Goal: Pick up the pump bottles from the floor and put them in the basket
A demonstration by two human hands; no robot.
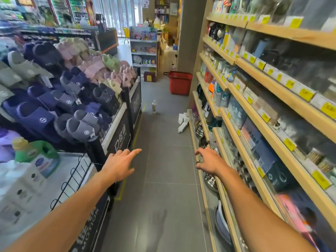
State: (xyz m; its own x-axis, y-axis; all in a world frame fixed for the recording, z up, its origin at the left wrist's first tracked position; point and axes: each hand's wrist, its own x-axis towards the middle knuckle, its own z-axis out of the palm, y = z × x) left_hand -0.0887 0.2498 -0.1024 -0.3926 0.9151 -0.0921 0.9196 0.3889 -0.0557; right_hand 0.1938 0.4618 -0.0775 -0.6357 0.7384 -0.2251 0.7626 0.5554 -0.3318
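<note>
Grey tiled aisle floor [163, 160] between a slipper rack [72, 91] and wooden shelving [272, 99]; both hands are held out empty.

A small white pump bottle [154, 106] is seen standing upright on the tiles well ahead, with the red plastic basket [180, 82] beyond it, near the shelving. The left hand [118, 164] is stretched flat with fingers straight; the right hand [209, 160] is loosely curled around nothing. The bottle is best approached first, then gripped round its body rather than by the pump head, and kept upright until lowered into the basket. White objects [183, 120] lying at the shelf foot cannot be identified.
</note>
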